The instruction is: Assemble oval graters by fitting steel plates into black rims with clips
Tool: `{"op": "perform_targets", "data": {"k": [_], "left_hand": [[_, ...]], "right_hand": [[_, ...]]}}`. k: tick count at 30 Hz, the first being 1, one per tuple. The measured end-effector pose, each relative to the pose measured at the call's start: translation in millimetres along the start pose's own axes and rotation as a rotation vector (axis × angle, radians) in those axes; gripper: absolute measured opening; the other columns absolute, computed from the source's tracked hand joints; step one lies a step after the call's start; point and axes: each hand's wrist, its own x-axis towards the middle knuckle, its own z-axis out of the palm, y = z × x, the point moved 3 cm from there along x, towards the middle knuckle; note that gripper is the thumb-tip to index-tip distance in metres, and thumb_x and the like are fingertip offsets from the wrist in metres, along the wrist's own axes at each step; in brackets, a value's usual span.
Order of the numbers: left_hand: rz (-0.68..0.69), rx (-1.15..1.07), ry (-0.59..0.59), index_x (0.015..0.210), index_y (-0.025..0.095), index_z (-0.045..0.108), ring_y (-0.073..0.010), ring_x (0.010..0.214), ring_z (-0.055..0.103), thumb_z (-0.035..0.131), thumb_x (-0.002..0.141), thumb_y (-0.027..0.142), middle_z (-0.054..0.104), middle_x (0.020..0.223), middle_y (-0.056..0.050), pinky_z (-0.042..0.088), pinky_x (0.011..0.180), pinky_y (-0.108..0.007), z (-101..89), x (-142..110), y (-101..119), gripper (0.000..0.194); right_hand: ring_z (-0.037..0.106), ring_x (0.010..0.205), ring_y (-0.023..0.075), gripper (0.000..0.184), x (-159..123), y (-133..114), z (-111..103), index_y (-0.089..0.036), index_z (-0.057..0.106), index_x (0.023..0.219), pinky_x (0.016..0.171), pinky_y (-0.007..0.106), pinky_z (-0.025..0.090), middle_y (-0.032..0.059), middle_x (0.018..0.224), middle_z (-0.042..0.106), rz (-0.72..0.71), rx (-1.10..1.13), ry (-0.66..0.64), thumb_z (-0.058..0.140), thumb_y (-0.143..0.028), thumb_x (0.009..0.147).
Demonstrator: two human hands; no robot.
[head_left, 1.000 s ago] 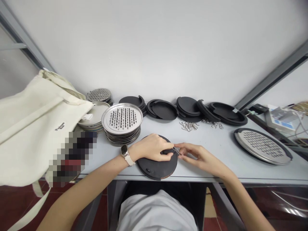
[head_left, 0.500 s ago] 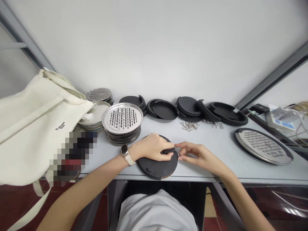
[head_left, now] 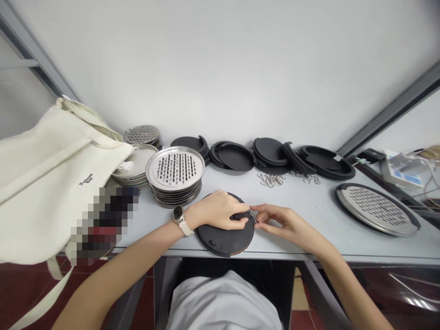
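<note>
A round black rubber disc [head_left: 225,238] lies at the near edge of the grey table [head_left: 309,215]. My left hand [head_left: 216,211] rests on top of it, fingers curled over its right rim. My right hand [head_left: 283,223] meets it from the right, thumb and fingers pinched on a small metal wire clip [head_left: 253,215] at the disc's rim. Both hands touch at that spot.
A stack of perforated metal discs [head_left: 175,172] stands behind my left hand, with more stacks [head_left: 137,158] further left. Black rubber rings [head_left: 268,153] line the wall. Loose wire clips [head_left: 271,179] lie before them. An assembled grater disc [head_left: 376,208] lies right. A cream bag [head_left: 51,178] fills the left.
</note>
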Motion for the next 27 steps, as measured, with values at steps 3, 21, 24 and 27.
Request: {"op": "perform_targets", "data": {"k": [3,21,24,27], "left_hand": [[-0.002,0.0,-0.001,0.074,0.019,0.055,-0.0131,0.056,0.055,0.052,0.086,0.035,0.06,0.061,0.001,0.026,0.051,-0.026,0.0,0.2,0.1,0.02],[-0.006,0.015,0.005,0.072,0.019,0.053,-0.0125,0.054,0.055,0.051,0.086,0.035,0.06,0.06,0.001,0.025,0.05,-0.027,-0.4,0.6,0.3,0.022],[0.0,0.014,0.009,0.072,0.019,0.053,-0.0124,0.054,0.054,0.051,0.086,0.035,0.06,0.061,0.001,0.024,0.05,-0.027,-0.9,0.4,0.5,0.021],[0.0,0.009,0.005,0.072,0.019,0.054,-0.0124,0.054,0.054,0.052,0.085,0.034,0.06,0.061,0.001,0.025,0.05,-0.027,-1.0,0.4,0.6,0.02]], "right_hand": [[0.063,0.081,0.0202,0.038,-0.5,-2.9,-0.2,-0.019,0.065,0.11,0.08,0.033,0.051,0.0051,0.086,0.068,-0.011,-0.035,0.005,0.059,-0.048,0.086],[0.065,0.086,0.0211,0.032,-1.8,-2.0,0.1,-0.022,0.067,0.108,0.081,0.032,0.051,0.0045,0.094,0.072,-0.005,-0.055,-0.028,0.055,-0.045,0.089],[0.065,0.087,0.0208,0.028,-1.7,-1.9,-0.3,-0.021,0.066,0.099,0.08,0.032,0.05,0.0048,0.098,0.071,-0.008,-0.048,-0.033,0.056,-0.045,0.089],[0.065,0.091,0.0206,0.029,-1.2,-1.8,-0.8,-0.022,0.063,0.106,0.083,0.032,0.049,0.0051,0.102,0.07,-0.017,-0.005,-0.041,0.057,-0.044,0.089]]}}
